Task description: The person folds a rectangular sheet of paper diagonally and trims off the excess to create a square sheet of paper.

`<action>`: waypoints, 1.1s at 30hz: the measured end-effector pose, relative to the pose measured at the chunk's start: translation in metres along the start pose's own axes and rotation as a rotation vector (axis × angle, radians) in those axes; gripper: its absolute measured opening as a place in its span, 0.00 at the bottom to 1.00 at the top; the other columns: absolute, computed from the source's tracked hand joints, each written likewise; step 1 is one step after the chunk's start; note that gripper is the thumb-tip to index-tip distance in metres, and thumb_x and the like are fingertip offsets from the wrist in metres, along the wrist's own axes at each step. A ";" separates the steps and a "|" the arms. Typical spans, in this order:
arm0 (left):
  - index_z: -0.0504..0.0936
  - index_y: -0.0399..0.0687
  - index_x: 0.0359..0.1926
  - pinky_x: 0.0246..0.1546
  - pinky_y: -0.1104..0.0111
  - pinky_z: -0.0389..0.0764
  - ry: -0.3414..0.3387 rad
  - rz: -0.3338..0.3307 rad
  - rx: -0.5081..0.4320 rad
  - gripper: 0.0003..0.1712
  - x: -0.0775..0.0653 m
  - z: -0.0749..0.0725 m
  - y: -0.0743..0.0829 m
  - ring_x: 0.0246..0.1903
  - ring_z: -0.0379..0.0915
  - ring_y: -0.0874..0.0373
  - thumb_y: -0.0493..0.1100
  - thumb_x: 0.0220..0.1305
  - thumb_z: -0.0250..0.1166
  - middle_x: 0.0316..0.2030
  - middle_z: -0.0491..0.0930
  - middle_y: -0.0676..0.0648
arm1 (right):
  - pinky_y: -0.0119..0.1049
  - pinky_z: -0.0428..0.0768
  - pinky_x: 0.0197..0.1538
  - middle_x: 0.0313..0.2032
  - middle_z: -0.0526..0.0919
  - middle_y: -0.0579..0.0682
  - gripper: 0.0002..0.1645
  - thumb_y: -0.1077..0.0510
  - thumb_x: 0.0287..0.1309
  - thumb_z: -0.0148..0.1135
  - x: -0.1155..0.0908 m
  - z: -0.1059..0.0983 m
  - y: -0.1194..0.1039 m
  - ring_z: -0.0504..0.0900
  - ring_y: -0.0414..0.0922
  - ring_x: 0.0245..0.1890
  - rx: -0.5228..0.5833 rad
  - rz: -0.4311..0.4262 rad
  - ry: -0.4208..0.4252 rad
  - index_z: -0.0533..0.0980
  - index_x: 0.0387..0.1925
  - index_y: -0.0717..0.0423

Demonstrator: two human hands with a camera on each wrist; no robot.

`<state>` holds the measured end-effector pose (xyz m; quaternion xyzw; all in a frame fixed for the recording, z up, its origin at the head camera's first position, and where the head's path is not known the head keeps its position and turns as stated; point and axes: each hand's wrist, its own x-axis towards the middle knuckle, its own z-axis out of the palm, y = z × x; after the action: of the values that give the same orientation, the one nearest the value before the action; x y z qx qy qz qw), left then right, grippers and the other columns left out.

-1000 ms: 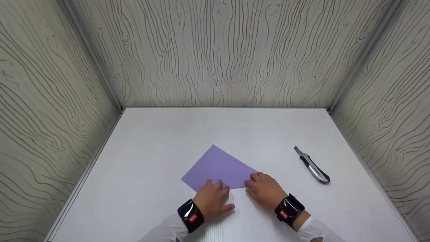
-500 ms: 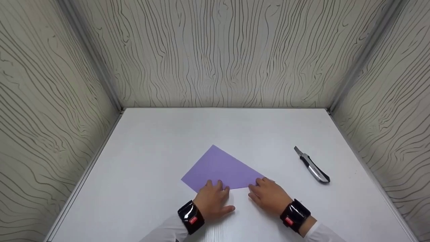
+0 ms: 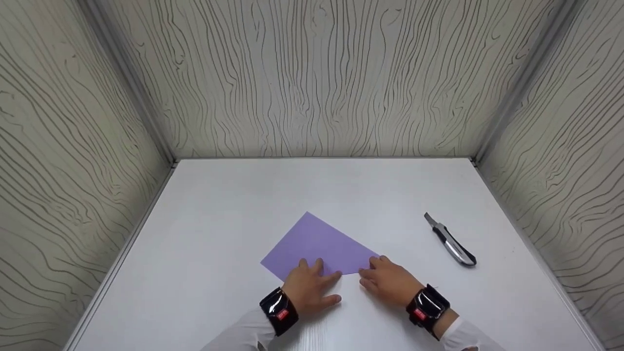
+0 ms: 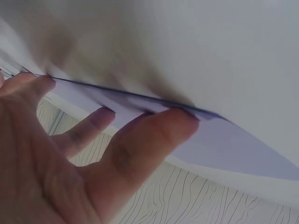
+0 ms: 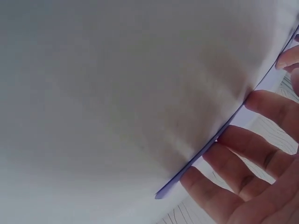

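Note:
A purple sheet of paper (image 3: 312, 243) lies on the white table in the head view, a four-cornered shape with a long point to the right. My left hand (image 3: 309, 290) rests on its near edge with fingers spread and the thumb out over the table. At the paper's right tip is my right hand (image 3: 392, 282), fingertips pressing the edge. The left wrist view has the left fingertips (image 4: 182, 122) along the paper's dark edge. From the right wrist, several fingertips (image 5: 194, 179) touch a narrow edge, where the paper looks folded. The fingers partly cover the near edge and right tip.
A utility knife (image 3: 451, 240) with its blade out lies on the white table (image 3: 219, 204), right of the paper. Wood-patterned panels (image 3: 312, 78) enclose the table at the back and both sides. Each wrist wears a black band (image 3: 279, 311).
My right hand has slid right and slightly nearer along the paper's edge. One left finger has stretched right along that edge. The paper stays in place; the head view has shifted slightly.

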<state>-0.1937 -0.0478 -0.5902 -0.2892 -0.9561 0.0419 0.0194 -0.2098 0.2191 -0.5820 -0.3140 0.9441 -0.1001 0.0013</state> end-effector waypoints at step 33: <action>0.71 0.81 0.78 0.46 0.54 0.90 -0.072 -0.003 -0.030 0.38 0.000 -0.008 0.001 0.53 0.81 0.38 0.81 0.73 0.51 0.70 0.79 0.41 | 0.38 0.79 0.37 0.34 0.81 0.46 0.16 0.50 0.74 0.65 -0.008 0.001 0.016 0.72 0.42 0.34 -0.040 0.064 0.107 0.90 0.37 0.58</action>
<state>-0.1929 -0.0467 -0.5824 -0.2866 -0.9571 0.0378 -0.0191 -0.2129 0.2359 -0.5869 -0.2779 0.9542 -0.0977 -0.0525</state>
